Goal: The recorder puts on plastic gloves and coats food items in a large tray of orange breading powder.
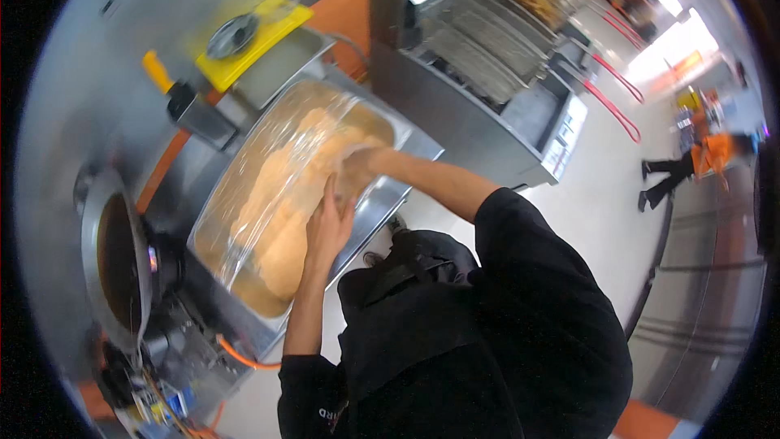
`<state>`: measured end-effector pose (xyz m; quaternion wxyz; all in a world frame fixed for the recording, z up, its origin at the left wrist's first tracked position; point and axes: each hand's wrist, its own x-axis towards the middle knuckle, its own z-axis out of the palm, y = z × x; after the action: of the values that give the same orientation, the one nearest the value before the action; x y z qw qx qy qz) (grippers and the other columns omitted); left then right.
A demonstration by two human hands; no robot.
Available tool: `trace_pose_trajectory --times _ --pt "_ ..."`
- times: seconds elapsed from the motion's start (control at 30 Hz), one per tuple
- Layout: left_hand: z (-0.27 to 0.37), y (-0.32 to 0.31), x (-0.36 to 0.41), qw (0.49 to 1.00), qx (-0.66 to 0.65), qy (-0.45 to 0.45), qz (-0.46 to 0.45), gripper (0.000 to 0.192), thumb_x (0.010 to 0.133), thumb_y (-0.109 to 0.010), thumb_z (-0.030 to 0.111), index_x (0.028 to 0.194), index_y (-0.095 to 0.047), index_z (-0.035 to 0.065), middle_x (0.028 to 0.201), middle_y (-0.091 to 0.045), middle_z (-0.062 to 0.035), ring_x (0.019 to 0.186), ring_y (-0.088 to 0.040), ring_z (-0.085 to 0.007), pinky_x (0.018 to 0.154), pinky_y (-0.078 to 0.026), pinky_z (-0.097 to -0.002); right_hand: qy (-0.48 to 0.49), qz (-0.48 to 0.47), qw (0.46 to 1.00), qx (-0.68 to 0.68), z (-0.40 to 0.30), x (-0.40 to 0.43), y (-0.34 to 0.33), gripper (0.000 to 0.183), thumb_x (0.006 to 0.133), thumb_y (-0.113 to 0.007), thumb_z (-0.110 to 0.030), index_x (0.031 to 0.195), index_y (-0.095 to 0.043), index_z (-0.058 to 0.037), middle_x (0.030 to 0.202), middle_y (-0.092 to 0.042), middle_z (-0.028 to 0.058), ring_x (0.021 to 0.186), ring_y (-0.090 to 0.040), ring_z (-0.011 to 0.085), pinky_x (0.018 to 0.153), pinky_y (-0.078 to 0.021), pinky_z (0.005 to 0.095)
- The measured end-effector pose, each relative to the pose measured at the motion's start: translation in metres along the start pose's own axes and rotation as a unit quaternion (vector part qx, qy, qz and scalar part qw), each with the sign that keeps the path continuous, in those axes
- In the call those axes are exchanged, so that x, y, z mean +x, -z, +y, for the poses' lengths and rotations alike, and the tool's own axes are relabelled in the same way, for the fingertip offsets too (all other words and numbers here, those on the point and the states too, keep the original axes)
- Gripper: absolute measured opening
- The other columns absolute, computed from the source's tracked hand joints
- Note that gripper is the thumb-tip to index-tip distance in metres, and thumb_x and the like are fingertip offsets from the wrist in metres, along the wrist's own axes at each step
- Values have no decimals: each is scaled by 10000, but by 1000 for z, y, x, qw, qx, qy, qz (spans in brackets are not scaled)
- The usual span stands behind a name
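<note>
A large rectangular tub (210, 244) in front of me holds a heap of pale orange powder or crumbs (283, 256). Shiny clear plastic film (268, 213) stretches lengthwise over part of the heap. My right hand (356, 172) is at the tub's near side, blurred, with clear thin plastic around or against it; whether this is a glove or film I cannot tell. My left hand (331, 222), bare, meets the right one at its fingertips, over the near edge of the heap. Blur hides whether its fingers pinch the plastic.
To the left stands a wok (119, 262) of dark liquid on a burner. Behind the tub are a yellow lid (256, 42) and a yellow-handled tool (159, 73) in a metal holder. A deep fryer (475, 73) has red basket handles (612, 111) jutting out. A person (710, 158) stands far right.
</note>
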<state>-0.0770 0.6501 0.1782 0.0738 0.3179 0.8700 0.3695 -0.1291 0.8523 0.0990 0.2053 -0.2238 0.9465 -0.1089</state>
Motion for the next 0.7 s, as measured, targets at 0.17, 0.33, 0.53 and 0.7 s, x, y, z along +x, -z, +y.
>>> trace_pose_trajectory --times 0.17,0.33,0.53,0.7 --pt "-11 -22 6 993 -76 48 -76 318 863 -543 207 1117 -541 15 891 -624 -203 839 -614 -361 707 -482 -404 -65 -2 994 85 -79 -63 50 289 774 -550 -218 952 -646 -11 975 -635 204 929 -588 361 793 -456 434" --pt "-9 -18 -8 998 10 18 -59 267 851 -557 209 1014 -602 2 871 -606 -194 796 -584 -358 705 -470 -393 27 205 970 131 -101 -152 70 234 806 -543 -85 1015 -609 -4 963 -635 200 878 -603 362 761 -480 400" --pt "70 -23 -53 986 162 15 22 452 834 -571 157 1247 -454 15 1104 -523 -211 1003 -507 -359 853 -403 -422 -64 279 831 476 -72 -291 -50 281 879 -523 -199 1065 -580 3 905 -631 203 862 -605 364 771 -473 416" --pt "91 -96 -143 968 161 32 189 492 830 -551 82 1287 -394 -14 1207 -480 -225 1152 -432 -369 997 -307 -434 -48 69 987 134 -69 -458 -325 351 877 -474 -209 1213 -525 -118 1070 -616 137 1011 -572 337 890 -431 498"
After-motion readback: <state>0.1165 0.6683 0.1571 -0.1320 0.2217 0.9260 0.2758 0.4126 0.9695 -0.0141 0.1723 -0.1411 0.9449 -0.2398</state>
